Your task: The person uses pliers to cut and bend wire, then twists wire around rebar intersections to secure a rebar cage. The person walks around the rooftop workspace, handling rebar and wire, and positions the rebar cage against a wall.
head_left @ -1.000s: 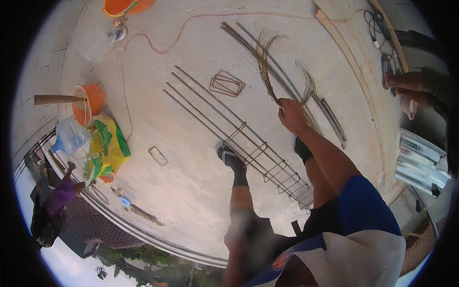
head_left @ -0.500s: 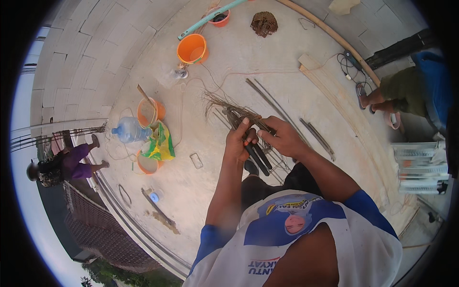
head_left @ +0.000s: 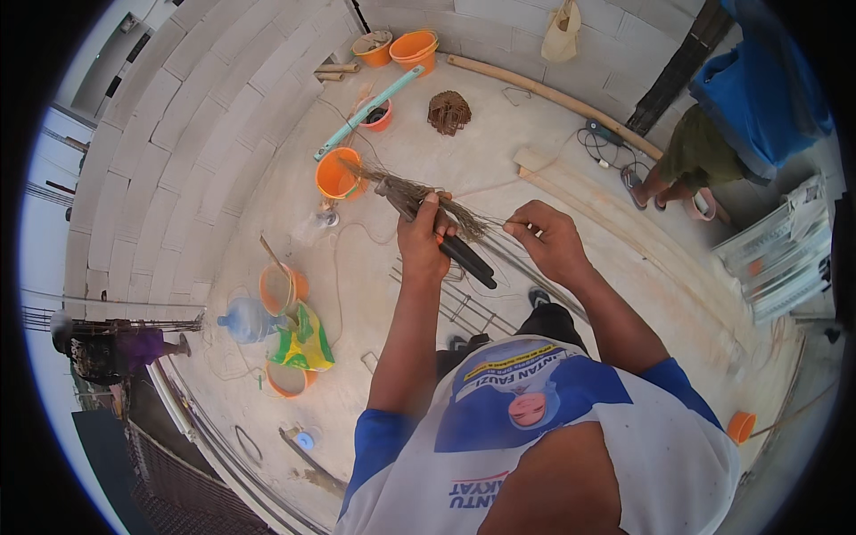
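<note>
Pincers with dark handles sit clamped in the left hand, fingers wrapped tight around them, the metal head pointing up and away from the body toward the nearest orange plastic bucket. A bundle of thin rusty tie wires crosses over that tool; its loose ends fan out toward the same bucket, while the other end is pinched in the right hand, which is closed narrowly on the strands. Both hands hover above the pale concrete floor, just right of the bucket. Below them, farther from the bucket, lies a cage of steel reinforcing bars. Left of the bucket and lower stand a clear water jug and a yellow-green sack. Far right of the bucket, another person's sandalled feet rest on the floor.
</note>
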{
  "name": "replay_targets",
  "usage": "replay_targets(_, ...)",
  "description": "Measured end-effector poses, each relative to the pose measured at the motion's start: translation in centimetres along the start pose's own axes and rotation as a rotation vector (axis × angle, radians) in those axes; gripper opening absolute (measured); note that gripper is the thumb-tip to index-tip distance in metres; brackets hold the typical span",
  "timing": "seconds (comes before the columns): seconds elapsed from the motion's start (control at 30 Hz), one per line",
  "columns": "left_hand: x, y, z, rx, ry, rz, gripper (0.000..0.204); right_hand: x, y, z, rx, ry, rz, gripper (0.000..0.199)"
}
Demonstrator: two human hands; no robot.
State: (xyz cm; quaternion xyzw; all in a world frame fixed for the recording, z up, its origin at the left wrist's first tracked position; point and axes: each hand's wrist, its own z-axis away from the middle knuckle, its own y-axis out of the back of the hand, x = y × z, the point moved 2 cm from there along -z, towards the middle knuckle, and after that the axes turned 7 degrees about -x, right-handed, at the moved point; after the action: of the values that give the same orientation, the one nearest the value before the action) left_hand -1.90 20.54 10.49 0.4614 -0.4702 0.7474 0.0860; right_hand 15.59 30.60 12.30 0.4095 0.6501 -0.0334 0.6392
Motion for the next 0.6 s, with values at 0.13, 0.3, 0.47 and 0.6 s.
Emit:
replay_targets(0.13,-0.5,-0.7,0.1,-0.013,0.055,-0.042,0.016,-1.0,2.1,0.4,-0.022,-0.174,-0.208,0.014)
replay_targets(0.3,0.0,-2.1,0.9,-0.016,0.051,-0.054,0.012,-3.6,3.8,0.5,-0.317,-0.397,0.02,0.014)
replay_targets(0.47,-0.2,-1.3,0.5,-0.009,0.06,0.007,0.019,-1.1,1.7,2.9,-0.202,-0.131,-0.029,0.017)
replay_targets(0.6,-1.1,-0.1,-0.1,0.029,0.108,0.004,0.017,-1.4,2.1,3.2,-0.236,-0.125,0.14,0.023)
